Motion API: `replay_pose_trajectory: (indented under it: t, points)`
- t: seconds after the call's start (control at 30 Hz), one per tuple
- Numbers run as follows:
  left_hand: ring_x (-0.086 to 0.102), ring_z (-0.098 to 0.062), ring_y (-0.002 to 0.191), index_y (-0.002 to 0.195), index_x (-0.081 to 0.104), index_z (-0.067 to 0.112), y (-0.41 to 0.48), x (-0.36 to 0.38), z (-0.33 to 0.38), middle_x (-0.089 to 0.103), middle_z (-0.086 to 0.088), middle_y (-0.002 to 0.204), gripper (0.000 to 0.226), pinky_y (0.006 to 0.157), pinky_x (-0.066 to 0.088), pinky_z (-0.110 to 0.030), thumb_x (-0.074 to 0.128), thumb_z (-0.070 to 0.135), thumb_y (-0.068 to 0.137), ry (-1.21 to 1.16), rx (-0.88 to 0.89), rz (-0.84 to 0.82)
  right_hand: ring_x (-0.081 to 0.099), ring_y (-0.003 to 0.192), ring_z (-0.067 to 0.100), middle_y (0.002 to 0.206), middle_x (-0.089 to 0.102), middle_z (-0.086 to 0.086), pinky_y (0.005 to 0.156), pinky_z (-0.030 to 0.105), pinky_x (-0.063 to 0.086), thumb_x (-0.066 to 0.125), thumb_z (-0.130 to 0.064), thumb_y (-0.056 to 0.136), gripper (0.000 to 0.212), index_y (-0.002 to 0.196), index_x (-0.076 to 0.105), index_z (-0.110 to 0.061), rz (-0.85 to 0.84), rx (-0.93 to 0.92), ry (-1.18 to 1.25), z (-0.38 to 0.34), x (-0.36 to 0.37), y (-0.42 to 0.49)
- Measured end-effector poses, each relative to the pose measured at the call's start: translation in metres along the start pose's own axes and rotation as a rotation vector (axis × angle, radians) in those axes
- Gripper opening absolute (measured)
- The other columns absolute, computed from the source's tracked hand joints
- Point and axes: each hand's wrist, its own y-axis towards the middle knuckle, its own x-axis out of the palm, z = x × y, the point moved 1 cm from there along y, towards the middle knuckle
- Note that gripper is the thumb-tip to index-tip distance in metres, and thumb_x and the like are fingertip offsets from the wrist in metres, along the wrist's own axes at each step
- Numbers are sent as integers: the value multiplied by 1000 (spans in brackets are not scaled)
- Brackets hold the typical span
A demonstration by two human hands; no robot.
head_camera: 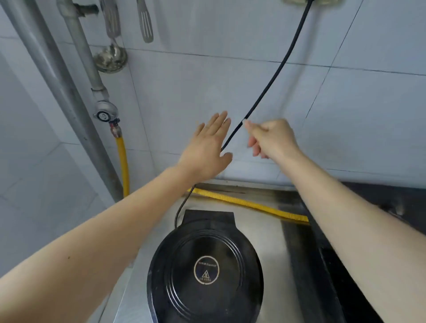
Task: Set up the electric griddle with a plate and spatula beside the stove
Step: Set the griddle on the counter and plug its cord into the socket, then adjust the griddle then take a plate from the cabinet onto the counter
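Note:
A round black electric griddle [205, 269] with its lid down sits on the steel counter [265, 232]. Its black power cord [276, 69] runs from the back of the griddle up the tiled wall to an outlet [327, 1] at the top edge. My left hand [207, 152] is flat and open in front of the cord's lower part. My right hand [269, 138] is just right of the cord, fingers curled, with thumb and forefinger pinched on it; the hand is blurred. Two slotted spatulas [145, 23] hang on the wall at top left. No plate is in view.
A ladle [110, 57] hangs under the spatulas. A grey gas pipe with a valve [105, 113] runs down the left wall. A yellow hose [249, 204] runs from the valve along the back of the counter. The black stove [345, 265] stands right of the griddle.

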Motion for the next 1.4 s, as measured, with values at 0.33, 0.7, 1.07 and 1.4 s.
replay_pose_trajectory:
  t: [0.33,0.7,1.07,1.4]
  points:
    - [10,-19,147,151,19,16,-136,79,-46,12,-1,161,77,119,11,-38,59,39,89,-186,-327,-257,65,73,8,75,72,-9,64,16,47,58,-38,90,26,72,69,-23,-159,169,-13,121,73,-113]
    - [42,-27,132,148,23,21,-184,107,-89,39,-4,149,104,105,39,-41,71,63,66,-569,-847,-478,62,97,23,110,66,-1,74,34,53,72,-74,56,79,114,59,-22,-422,736,121,180,96,-141]
    - [65,-20,100,134,45,22,-162,115,-101,65,2,113,103,90,53,-39,83,57,45,-912,-869,-587,57,78,6,87,59,-24,47,14,43,82,-59,56,44,86,56,-40,-376,634,233,195,106,-142]
    - [63,-30,103,124,52,17,-139,112,-118,66,-9,114,82,95,50,-46,82,41,52,-879,-885,-689,58,93,12,108,62,-10,67,25,50,83,-50,63,60,113,55,-36,-390,584,278,188,115,-126]
